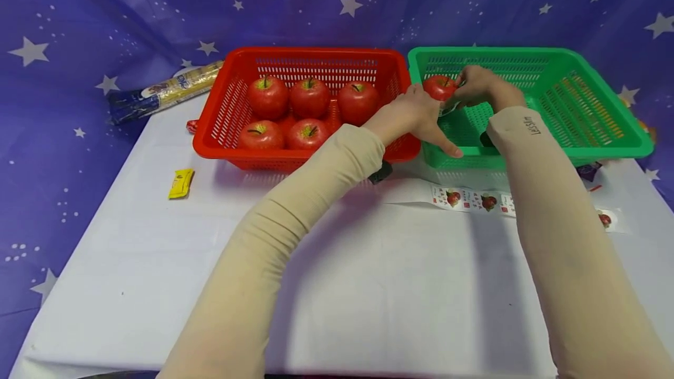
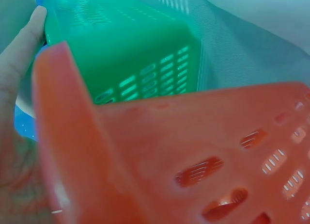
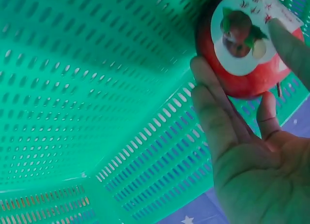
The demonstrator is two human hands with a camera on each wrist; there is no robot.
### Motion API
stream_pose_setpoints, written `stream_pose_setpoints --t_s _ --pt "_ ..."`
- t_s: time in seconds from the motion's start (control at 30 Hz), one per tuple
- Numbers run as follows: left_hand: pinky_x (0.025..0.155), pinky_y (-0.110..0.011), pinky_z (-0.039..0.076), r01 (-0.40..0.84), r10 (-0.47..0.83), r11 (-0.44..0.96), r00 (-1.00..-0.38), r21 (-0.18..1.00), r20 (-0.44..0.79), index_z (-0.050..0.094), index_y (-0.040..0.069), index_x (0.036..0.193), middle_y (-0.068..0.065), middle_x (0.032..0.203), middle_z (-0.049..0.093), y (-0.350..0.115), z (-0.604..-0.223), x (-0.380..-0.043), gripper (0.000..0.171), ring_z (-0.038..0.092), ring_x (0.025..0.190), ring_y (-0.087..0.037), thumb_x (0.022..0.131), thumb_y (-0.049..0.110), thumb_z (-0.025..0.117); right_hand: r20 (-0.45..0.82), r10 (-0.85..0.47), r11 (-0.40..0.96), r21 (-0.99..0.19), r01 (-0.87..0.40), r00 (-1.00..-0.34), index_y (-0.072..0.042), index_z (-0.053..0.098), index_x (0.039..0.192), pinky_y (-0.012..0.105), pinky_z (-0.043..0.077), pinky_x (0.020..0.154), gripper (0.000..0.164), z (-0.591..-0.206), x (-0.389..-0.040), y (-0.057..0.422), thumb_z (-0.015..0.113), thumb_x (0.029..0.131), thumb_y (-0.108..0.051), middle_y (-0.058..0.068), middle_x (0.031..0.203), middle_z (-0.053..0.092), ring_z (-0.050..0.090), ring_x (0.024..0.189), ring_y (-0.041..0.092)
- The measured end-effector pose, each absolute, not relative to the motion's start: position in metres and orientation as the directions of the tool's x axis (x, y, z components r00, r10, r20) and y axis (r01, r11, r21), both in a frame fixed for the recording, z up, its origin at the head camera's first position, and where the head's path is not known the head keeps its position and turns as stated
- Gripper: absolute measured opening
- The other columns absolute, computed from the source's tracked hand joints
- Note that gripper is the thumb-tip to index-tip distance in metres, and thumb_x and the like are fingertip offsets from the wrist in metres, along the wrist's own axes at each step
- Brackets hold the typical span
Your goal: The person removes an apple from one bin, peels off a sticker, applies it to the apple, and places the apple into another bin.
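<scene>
My right hand (image 1: pixel 481 88) is inside the green basket (image 1: pixel 605 151), its fingers and thumb gripping a red apple (image 1: pixel 438 86). In the right wrist view a white label with an apple picture (image 3: pixel 242 54) lies on that apple. A fingertip from the right edge overlaps the label; whose it is I cannot tell. My left hand (image 1: pixel 413 114) stretches over the adjoining basket rims, thumb spread toward the green front rim and fingers just left of the apple. Several apples (image 1: pixel 310 98) sit in the red basket (image 1: pixel 295 154), whose rim fills much of the left wrist view.
A strip of apple labels (image 1: pixel 468 200) lies before the green basket. A yellow packet (image 1: pixel 181 183) is at left on the white table (image 1: pixel 342 285), and a long pasta-like pack (image 1: pixel 168 91) lies behind it. A dark wrapper (image 1: pixel 588 171) sits at right.
</scene>
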State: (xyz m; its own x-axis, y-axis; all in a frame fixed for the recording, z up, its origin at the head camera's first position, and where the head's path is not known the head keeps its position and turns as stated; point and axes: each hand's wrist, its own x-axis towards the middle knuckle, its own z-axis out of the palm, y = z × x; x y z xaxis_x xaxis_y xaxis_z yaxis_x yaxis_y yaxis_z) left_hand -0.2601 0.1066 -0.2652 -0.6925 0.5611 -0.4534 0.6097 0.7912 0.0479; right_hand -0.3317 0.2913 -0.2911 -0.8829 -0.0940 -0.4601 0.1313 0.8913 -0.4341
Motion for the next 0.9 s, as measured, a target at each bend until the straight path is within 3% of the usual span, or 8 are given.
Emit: stream_pose_setpoints --t_s 0.17,0.3,0.37,0.43,0.5,0.57,0.73,0.9 --pt "0.115 -0.035 0.032 0.602 0.570 0.794 -0.696 0.078 -0.436 0.014 0.026 0.155 -0.010 0.160 0.012 0.104 -0.264 -0.259 0.111 0.013 0.147 -0.023 0.069 0.086 0.049 -0.407 -0.061 0.930 -0.355 0.096 -0.911 0.002 0.044 0.102 0.025 0.049 0.061 0.045 -0.291 -0.331 0.290 0.072 0.083 -0.028 0.003 0.075 0.065 0.059 0.065 0.008" --pt "0.114 -0.033 0.032 0.602 0.569 0.795 -0.701 0.071 -0.429 0.014 0.027 0.155 -0.011 0.160 0.013 0.104 -0.264 -0.258 0.110 0.015 0.145 -0.022 0.069 0.086 0.049 -0.391 -0.040 0.943 -0.318 0.094 -0.920 0.001 0.046 0.099 0.034 0.047 0.068 0.042 -0.289 -0.329 0.288 0.070 0.083 -0.029 0.002 0.075 0.063 0.059 0.076 0.020" --pt "0.116 -0.034 0.029 0.604 0.572 0.794 -0.703 0.071 -0.423 0.013 0.024 0.155 -0.010 0.161 0.010 0.104 -0.267 -0.259 0.112 0.011 0.147 -0.023 0.069 0.086 0.049 -0.411 -0.055 0.943 -0.320 0.088 -0.910 0.005 0.045 0.109 0.041 0.049 0.076 0.047 -0.287 -0.327 0.288 0.068 0.085 -0.028 0.011 0.088 0.063 0.058 0.089 0.029" --pt "0.120 -0.036 0.023 0.598 0.580 0.795 -0.705 0.099 -0.408 0.010 0.019 0.156 -0.009 0.162 0.005 0.103 -0.272 -0.260 0.116 0.005 0.150 -0.023 0.069 0.086 0.050 -0.451 -0.085 0.939 -0.335 0.080 -0.889 0.006 0.038 0.131 0.051 0.047 0.090 0.059 -0.281 -0.325 0.288 0.063 0.088 -0.027 0.024 0.114 0.056 0.052 0.108 0.040" --pt "0.122 -0.038 0.014 0.583 0.593 0.797 -0.705 0.158 -0.389 0.005 0.013 0.156 -0.008 0.163 -0.003 0.099 -0.276 -0.261 0.122 -0.004 0.151 -0.022 0.068 0.085 0.052 -0.473 -0.117 0.939 -0.338 0.058 -0.873 0.005 0.021 0.146 0.057 0.039 0.101 0.074 -0.271 -0.322 0.284 0.058 0.092 -0.028 0.033 0.138 0.038 0.040 0.125 0.047" --pt "0.122 -0.039 0.008 0.568 0.617 0.786 -0.702 0.241 -0.357 0.000 0.009 0.155 -0.008 0.163 -0.008 0.089 -0.278 -0.261 0.125 -0.009 0.150 -0.020 0.070 0.083 0.055 -0.478 -0.138 0.940 -0.339 0.038 -0.868 0.003 0.004 0.152 0.062 0.029 0.108 0.084 -0.259 -0.318 0.277 0.054 0.094 -0.031 0.034 0.151 0.018 0.026 0.135 0.050" --pt "0.123 -0.037 0.006 0.559 0.673 0.719 -0.709 0.414 -0.212 0.001 0.004 0.154 -0.008 0.163 -0.002 0.025 -0.270 -0.249 0.122 -0.003 0.151 -0.020 0.074 0.065 0.069 -0.349 -0.185 0.931 -0.362 -0.050 -0.919 -0.007 0.001 0.154 0.063 0.023 0.110 0.090 -0.235 -0.302 0.250 0.056 0.092 -0.042 0.030 0.155 0.015 0.021 0.140 0.049" --pt "0.122 -0.042 0.009 0.429 0.543 0.751 -0.834 0.502 -0.100 0.006 0.010 0.155 -0.004 0.163 0.004 -0.085 -0.255 -0.229 0.119 0.004 0.151 -0.020 0.072 0.053 0.079 -0.181 -0.271 0.847 -0.511 -0.145 -0.945 -0.020 0.003 0.156 0.058 0.026 0.113 0.090 -0.222 -0.284 0.213 0.063 0.090 -0.038 0.021 0.158 0.017 0.033 0.139 0.041"
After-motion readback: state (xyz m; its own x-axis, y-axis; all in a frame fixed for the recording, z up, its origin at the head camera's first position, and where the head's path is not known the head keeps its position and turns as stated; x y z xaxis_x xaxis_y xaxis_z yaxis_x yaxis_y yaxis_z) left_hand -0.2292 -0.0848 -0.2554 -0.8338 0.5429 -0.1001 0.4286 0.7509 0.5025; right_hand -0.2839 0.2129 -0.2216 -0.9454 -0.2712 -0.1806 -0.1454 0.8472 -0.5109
